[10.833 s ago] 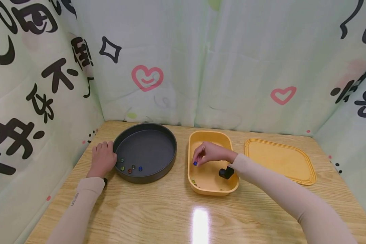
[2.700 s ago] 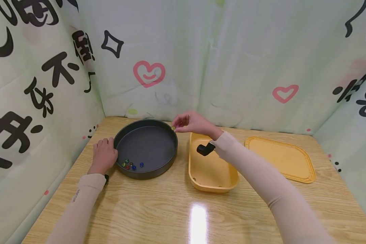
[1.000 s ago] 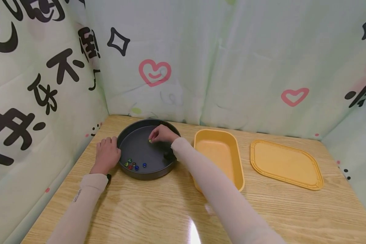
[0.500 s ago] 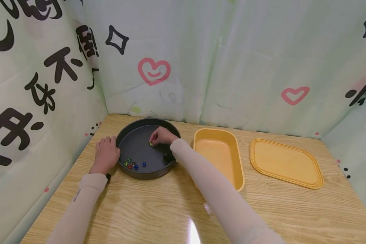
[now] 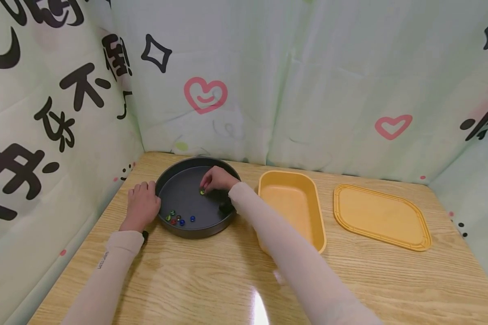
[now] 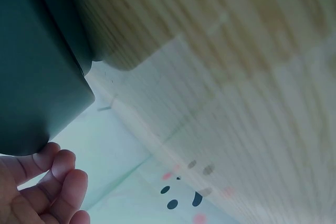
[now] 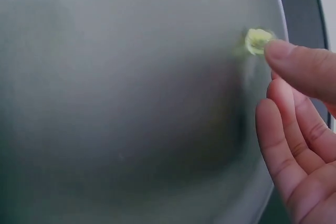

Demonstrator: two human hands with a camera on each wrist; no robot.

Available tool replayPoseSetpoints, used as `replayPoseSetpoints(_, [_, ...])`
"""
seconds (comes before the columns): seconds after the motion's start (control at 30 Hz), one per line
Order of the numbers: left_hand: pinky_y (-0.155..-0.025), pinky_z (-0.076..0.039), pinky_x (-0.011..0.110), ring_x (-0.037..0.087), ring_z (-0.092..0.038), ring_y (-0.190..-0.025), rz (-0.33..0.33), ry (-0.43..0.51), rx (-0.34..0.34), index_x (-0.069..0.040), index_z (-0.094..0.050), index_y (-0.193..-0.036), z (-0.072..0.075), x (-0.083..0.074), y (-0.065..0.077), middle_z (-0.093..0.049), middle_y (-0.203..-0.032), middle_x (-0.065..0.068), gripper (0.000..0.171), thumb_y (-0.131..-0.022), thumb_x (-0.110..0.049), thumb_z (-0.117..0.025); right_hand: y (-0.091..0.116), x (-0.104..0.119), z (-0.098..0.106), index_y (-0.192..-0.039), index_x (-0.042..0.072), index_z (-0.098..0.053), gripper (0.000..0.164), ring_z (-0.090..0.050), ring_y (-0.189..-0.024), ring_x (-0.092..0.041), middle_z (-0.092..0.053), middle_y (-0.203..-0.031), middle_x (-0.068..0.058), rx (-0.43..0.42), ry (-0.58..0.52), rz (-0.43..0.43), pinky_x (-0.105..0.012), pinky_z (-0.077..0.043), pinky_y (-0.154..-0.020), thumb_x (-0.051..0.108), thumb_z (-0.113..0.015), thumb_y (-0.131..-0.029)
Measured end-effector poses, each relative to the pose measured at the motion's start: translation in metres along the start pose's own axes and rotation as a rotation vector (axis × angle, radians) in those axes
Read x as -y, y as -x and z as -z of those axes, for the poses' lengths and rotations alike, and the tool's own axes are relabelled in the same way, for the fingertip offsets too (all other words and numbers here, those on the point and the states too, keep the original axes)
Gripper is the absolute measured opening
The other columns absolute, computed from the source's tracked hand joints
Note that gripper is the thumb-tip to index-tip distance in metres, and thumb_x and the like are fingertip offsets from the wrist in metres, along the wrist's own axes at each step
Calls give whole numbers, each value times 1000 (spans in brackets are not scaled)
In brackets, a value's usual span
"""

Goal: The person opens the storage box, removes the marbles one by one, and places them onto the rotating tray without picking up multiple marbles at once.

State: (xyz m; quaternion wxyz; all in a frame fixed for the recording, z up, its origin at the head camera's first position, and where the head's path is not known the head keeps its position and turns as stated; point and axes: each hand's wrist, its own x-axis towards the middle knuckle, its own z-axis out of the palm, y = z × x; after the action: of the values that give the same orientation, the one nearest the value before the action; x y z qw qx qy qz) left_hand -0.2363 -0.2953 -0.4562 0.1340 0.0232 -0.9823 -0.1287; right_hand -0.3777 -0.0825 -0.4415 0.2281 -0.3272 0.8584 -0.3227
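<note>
A round dark pan [image 5: 183,192] rests at the back left of the table. My left hand [image 5: 143,205] holds its left side; in the left wrist view the curled fingers [image 6: 63,182] meet the pan's outer wall. Inside the pan, low over its floor, my right hand [image 5: 218,178] pinches a yellow-green marble [image 7: 256,41]. The right wrist view shows the thumb on this marble and the other fingers bent. Several marbles lie near the pan's front left, among them a red marble [image 5: 173,222], a green marble [image 5: 168,218] and a blue marble [image 5: 193,219].
Right of the pan is a yellow plastic container [image 5: 297,198], its front left part hidden under my right sleeve. A flat yellow lid [image 5: 382,216] lies farther right on the wooden table [image 5: 211,280]. Printed curtains [image 5: 325,99] close off the back and sides.
My right hand held a blue marble over the yellow container, then carried a yellow-green one leftward into the pan. Another blue marble now lies in the pan. The left hand stays put.
</note>
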Motion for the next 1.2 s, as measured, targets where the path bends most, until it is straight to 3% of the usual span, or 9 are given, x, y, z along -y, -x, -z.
replayPoseSetpoints(0.23, [-73, -29, 46, 38, -42, -81, -3, 3, -12, 7, -47, -99, 2, -2, 1, -49, -92, 24, 18, -86, -5, -43, 9, 10, 14, -97, 2, -72, 20, -62, -73, -7, -72, -92, -13, -24, -48, 28, -19, -51, -73, 3, -72, -78])
replayPoseSetpoints(0.4, [-74, -30, 47, 39, -43, -82, -2, 7, -10, 8, -47, -100, 3, -3, 2, -50, -92, 25, 19, -86, -5, -43, 21, 20, 27, -102, -2, -70, 24, -65, -79, -11, -72, -95, -14, -16, -50, 104, -21, -52, -76, 4, -71, -79])
replayPoseSetpoints(0.73, [-77, -31, 50, 40, -43, -86, 0, -6, 18, 8, -46, -103, 5, -4, 2, -49, -95, 26, 21, -87, -5, -44, 70, 37, 52, -101, -1, -69, 23, -63, -78, -9, -70, -96, -15, 83, -55, 207, -22, -52, -75, 5, -71, -80])
replayPoseSetpoints(0.97, [-77, -31, 50, 41, -44, -87, 2, -9, 19, 9, -46, -105, 4, -4, 3, -50, -96, 26, 23, -87, -6, -45, 118, 26, 64, -97, 0, -69, 18, -61, -77, -8, -69, -93, -17, 183, -27, 293, -24, -52, -75, 4, -71, -79])
replayPoseSetpoints(1.2, [-78, -31, 51, 42, -44, -88, 0, -10, 23, 9, -46, -107, 5, -4, 3, -50, -96, 27, 25, -87, -7, -45, 161, -5, 70, -97, 0, -70, 19, -61, -80, -7, -69, -91, -14, 237, 3, 285, -23, -52, -78, 7, -71, -80])
